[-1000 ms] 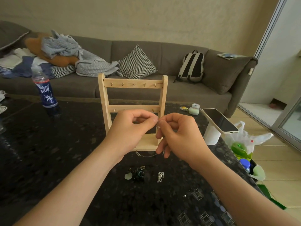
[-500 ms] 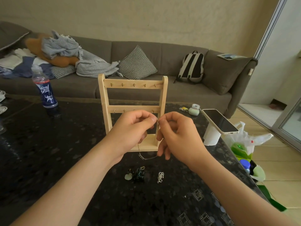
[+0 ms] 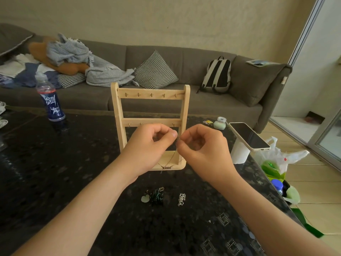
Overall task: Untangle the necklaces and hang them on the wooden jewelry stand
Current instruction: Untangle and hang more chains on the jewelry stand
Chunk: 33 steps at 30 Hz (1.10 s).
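Note:
A wooden jewelry stand with two rows of small hooks stands on the black table; no chain hangs on its hooks. In front of its lower bar, my left hand and my right hand meet fingertip to fingertip, each pinching an end of a thin gold necklace. Its loop and bar pendant dangle over the stand's base. Nearer to me on the table lie a dark green cord necklace with a pale pendant and a small bunched silver chain.
A blue drink bottle stands at the table's far left. On the right edge a phone rests on a white cup, with a small green jar behind. A plastic bag sits on the floor; a sofa runs behind.
Both hands stayed together at the stand's lower bar. The gold necklace's loop now hangs longer below them, with its bar pendant in plain sight over the base.

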Each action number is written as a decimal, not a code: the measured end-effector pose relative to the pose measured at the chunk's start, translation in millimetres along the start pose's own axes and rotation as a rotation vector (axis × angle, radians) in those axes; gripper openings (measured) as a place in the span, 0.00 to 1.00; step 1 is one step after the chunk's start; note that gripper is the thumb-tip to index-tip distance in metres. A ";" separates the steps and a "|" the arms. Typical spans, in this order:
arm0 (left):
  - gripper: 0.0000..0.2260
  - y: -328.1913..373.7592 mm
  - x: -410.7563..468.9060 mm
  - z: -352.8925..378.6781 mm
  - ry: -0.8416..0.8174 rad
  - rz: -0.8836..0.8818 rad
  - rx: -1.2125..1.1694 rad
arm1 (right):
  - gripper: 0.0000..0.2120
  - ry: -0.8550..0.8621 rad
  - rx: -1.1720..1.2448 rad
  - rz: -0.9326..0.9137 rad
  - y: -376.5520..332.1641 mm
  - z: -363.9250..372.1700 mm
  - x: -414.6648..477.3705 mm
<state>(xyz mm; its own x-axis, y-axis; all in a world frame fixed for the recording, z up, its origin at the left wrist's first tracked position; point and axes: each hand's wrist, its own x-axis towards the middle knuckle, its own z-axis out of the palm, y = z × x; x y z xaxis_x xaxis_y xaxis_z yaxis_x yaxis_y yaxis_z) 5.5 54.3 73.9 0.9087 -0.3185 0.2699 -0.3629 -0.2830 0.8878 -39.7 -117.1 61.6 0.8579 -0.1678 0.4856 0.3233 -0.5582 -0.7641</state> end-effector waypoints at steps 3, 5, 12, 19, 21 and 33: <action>0.06 2.0 -0.9 -0.1 0.009 0.004 0.030 | 0.05 0.016 -0.097 0.002 2.2 -1.2 1.0; 0.07 1.5 -0.5 0.0 0.012 0.009 0.041 | 0.06 0.015 -0.167 -0.007 2.7 -1.0 0.9; 0.07 1.7 1.1 -0.6 -0.010 0.019 0.060 | 0.07 0.049 -0.272 -0.016 0.3 2.0 1.3; 0.06 2.0 1.3 -2.9 0.001 0.001 0.062 | 0.05 -0.010 -0.288 -0.057 -0.2 0.6 1.1; 0.06 2.8 1.3 -2.8 0.006 -0.013 0.062 | 0.07 -0.006 -0.282 -0.031 0.8 0.1 1.4; 0.05 2.3 0.9 -4.2 0.074 0.014 0.036 | 0.06 0.043 -0.199 -0.043 0.9 0.4 -0.4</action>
<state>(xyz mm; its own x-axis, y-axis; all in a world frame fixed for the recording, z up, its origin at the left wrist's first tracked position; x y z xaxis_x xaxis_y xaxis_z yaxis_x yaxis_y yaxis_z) 6.4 57.1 77.7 0.9159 -0.2552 0.3098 -0.3813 -0.3122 0.8701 -39.6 -117.2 60.5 0.8258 -0.1726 0.5369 0.2702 -0.7145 -0.6453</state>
